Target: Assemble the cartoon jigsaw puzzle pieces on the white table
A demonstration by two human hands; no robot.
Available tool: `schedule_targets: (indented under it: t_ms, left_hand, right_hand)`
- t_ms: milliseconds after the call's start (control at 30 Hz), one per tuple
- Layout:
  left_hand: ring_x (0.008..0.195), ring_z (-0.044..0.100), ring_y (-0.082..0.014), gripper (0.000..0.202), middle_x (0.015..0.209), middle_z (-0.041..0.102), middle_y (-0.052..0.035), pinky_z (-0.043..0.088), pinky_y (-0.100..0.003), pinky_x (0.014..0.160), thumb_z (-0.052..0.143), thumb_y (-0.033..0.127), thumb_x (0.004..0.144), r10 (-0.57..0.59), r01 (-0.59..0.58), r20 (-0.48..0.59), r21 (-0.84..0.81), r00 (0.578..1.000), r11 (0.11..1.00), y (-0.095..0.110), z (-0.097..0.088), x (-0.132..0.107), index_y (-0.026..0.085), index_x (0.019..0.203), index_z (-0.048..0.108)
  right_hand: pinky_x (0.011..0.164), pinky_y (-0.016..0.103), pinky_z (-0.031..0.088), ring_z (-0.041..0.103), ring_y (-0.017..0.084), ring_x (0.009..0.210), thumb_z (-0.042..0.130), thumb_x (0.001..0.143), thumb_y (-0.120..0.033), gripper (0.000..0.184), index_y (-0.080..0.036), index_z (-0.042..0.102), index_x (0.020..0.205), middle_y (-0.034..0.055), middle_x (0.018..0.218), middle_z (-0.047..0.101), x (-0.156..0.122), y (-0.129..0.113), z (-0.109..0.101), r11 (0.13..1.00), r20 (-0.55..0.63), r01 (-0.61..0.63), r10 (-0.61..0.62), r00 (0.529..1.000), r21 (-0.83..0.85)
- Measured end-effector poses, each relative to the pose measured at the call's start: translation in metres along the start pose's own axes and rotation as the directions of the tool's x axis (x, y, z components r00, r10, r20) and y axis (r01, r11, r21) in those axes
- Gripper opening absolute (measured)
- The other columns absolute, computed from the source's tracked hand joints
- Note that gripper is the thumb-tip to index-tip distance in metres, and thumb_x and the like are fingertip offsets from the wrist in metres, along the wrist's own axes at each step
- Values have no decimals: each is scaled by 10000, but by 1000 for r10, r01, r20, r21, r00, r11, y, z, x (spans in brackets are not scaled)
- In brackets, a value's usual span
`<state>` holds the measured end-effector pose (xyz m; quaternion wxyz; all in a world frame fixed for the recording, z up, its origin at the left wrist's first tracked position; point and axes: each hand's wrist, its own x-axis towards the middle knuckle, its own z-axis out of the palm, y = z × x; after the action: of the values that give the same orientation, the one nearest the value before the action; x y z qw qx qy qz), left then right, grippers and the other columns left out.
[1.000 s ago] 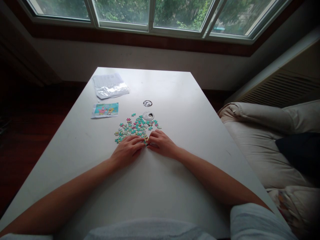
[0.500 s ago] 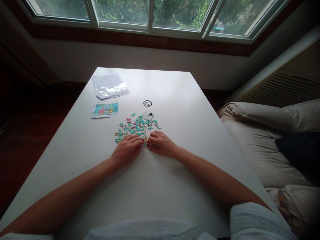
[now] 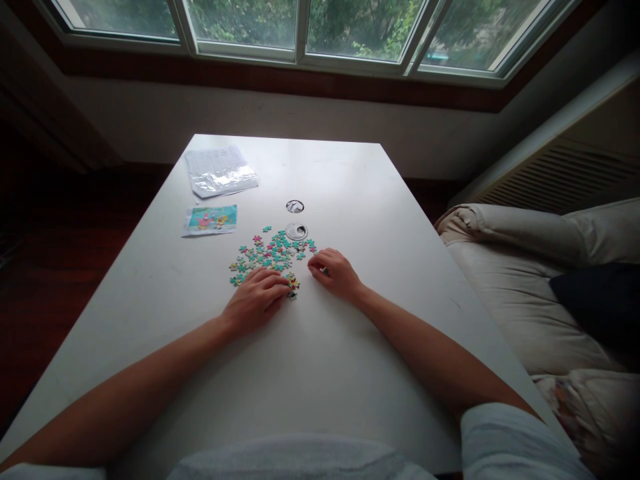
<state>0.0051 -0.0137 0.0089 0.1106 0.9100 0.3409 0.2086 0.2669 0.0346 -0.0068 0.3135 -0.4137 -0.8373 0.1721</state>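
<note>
My left hand (image 3: pixel 257 292) lies on the table with its fingers close together, their tips on a small cluster of joined yellow jigsaw pieces (image 3: pixel 293 283). The thumb of that hand is hidden. To the right of the cluster, my right hand (image 3: pixel 334 272) is curled with thumb and fingertips together. A teal fleck shows inside the curl, but what the fingertips hold is too small to make out. Loose jigsaw pieces (image 3: pixel 273 251), mostly teal with some pink and yellow, spread beyond both hands.
On the white table (image 3: pixel 310 387), a colourful picture sheet (image 3: pixel 210 220) lies left of the pieces. Behind it is a clear plastic bag with paper (image 3: pixel 220 172). Two round objects (image 3: pixel 297 231) sit past the pieces. A cushioned sofa (image 3: pixel 500 293) stands on the right.
My right hand has moved right and slightly away from me, off the joined cluster, uncovering it and covering the rightmost loose pieces. My left hand has stayed in place.
</note>
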Motion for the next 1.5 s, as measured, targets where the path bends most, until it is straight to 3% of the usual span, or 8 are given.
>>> schedule_targets:
  t_ms: [367,600,867,1200,1500]
  left_hand:
    - [1224,581,-226,217,1238,703,-33,313,-496,1182,507,202,963,40,-42,26,66,999,997,8,0,-5,242,1084,682]
    - [1218,563,-233,235,1251,688,-35,366,-463,1149,479,200,971,68,-73,64,88,996,993,17,-2,-5,226,1126,655]
    - [1344,445,-330,339,1423,552,-123,354,-565,1134,555,288,946,-138,144,-41,207,990,968,1,6,-4,213,1274,596]
    - [1384,412,-292,339,1459,536,-55,330,-528,1172,485,273,987,-103,101,10,153,995,983,2,6,-3,264,1307,595]
    - [1363,427,-294,329,1426,559,-53,352,-517,1152,495,285,983,-118,118,-7,157,993,980,-9,6,-3,276,1290,613]
  right_hand:
    - [742,336,430,545,189,771,570,904,-206,92,-223,647,857,18,778,633,1,12,-1,990,-161,-140,141,977,15]
    - [740,331,438,551,189,785,580,895,-195,82,-220,648,855,22,788,637,2,11,-1,989,-149,-149,150,977,17]
    - [767,330,430,556,187,798,584,899,-196,79,-220,643,853,19,804,649,1,12,0,990,-131,-140,140,981,4]
    - [795,331,423,566,184,797,598,895,-192,76,-218,640,838,18,812,662,2,9,-1,991,-137,-130,129,982,-1]
    - [789,338,422,566,189,798,596,891,-198,76,-222,644,838,25,816,664,2,10,0,992,-128,-126,126,984,7]
